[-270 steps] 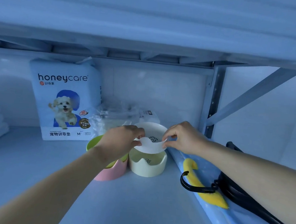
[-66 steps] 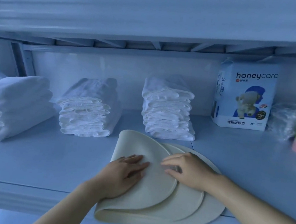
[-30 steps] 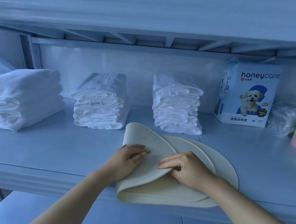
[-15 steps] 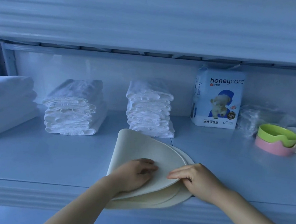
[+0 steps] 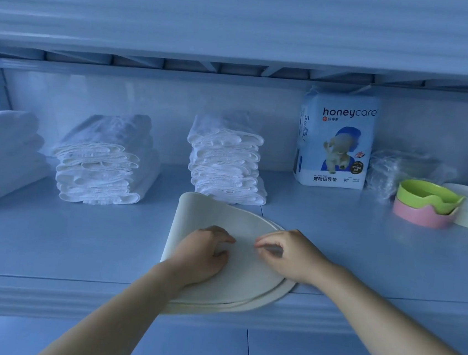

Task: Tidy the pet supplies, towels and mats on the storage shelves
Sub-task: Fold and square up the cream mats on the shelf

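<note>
Your left hand (image 5: 201,256) rests palm-down on the folded cream mats (image 5: 217,265), fingers curled and pressing, not gripping anything. Your right hand (image 5: 285,255) sits just beside it on the same top layer, fingers bent and loosely open, fingertips touching the surface; it holds nothing either.

Location noted: the mats lie at the front of the shelf (image 5: 75,247), folded into a half-round, with the curved edge overhanging the front lip on the right side.

Finding: the layers are stepped, not flush, along the curved edge. In my judgement the step in hand is squaring the fold.

Recommendation: keep your left hand as the anchor near the fold line, and use your right hand to draw the lower layers in until the edges align. Then slide the whole bundle back from the lip.

Risk, as assessed: pushing too far back would crowd the towel stack (image 5: 227,165) directly behind. The stacked bowls (image 5: 426,203) stand well apart.
</note>
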A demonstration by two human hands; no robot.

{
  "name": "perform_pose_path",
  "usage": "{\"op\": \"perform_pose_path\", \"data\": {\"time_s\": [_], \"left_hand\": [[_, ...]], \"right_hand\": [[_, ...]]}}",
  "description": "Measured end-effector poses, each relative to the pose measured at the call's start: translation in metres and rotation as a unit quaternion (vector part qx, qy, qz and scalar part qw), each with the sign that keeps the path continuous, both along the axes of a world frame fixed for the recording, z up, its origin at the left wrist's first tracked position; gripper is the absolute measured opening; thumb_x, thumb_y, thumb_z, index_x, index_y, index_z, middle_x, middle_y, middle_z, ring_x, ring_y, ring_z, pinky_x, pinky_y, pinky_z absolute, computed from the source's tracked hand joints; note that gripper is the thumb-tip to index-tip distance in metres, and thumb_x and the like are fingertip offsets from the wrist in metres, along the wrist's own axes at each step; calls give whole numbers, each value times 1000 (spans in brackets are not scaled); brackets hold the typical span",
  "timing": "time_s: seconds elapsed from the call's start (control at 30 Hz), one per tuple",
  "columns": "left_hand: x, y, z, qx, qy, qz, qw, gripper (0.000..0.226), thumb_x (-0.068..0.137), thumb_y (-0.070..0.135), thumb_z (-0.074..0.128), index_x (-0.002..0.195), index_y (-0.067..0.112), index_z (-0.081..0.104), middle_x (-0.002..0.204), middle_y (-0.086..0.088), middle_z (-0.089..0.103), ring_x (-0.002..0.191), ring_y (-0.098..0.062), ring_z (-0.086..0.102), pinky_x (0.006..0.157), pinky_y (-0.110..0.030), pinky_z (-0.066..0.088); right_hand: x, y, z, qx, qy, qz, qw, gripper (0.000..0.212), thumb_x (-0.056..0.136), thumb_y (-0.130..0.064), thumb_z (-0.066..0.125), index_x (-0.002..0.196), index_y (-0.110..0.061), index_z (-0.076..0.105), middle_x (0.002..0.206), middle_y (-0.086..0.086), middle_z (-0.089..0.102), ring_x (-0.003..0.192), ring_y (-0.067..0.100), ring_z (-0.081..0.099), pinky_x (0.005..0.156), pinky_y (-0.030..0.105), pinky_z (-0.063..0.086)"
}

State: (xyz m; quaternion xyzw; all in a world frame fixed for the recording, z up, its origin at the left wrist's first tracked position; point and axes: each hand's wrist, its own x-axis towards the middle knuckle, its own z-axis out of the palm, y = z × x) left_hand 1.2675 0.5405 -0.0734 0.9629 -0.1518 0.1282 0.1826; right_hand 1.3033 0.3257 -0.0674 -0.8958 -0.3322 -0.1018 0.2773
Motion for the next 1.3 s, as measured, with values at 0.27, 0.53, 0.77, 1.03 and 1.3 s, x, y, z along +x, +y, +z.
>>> {"op": "perform_pose_path", "data": {"time_s": [0.27,0.53,0.77,1.03,1.3], "left_hand": [[26,37,10,23,17,54,998,35,90,35,46,121,27,59,134,10,48,125,-11,43,101,-26,37],[73,67,-3,55,51,76,994,45,80,66,41,118,45,53,140,16,39,135,-5,26,106,-34,35],[99,66,-10,28,11,49,998,42,89,49,37,120,30,57,139,10,41,136,-13,20,102,-42,38],[90,64,-9,28,-17,26,999,30,95,26,41,119,34,58,137,8,42,136,-12,21,93,-42,43],[80,75,-8,-61,-69,6,996,35,90,10,47,120,23,60,141,-6,38,134,-22,29,105,-31,32]], "right_hand": [[25,25,-2,-29,8,-82,996,16,83,-31,61,93,-26,73,92,-8,71,84,11,62,79,30,51],[50,54,1,-59,11,-156,986,24,87,-29,59,109,-23,66,109,-3,63,104,16,57,86,30,47],[68,62,-1,-82,72,-262,959,51,79,-50,64,117,-18,53,126,4,47,115,22,48,93,37,44],[65,67,0,-111,98,-294,944,59,83,-54,57,129,-18,47,131,6,49,123,26,42,98,41,40],[55,67,-3,-132,97,-320,933,63,86,-59,49,133,-18,44,137,7,43,129,26,35,102,41,33]]}}
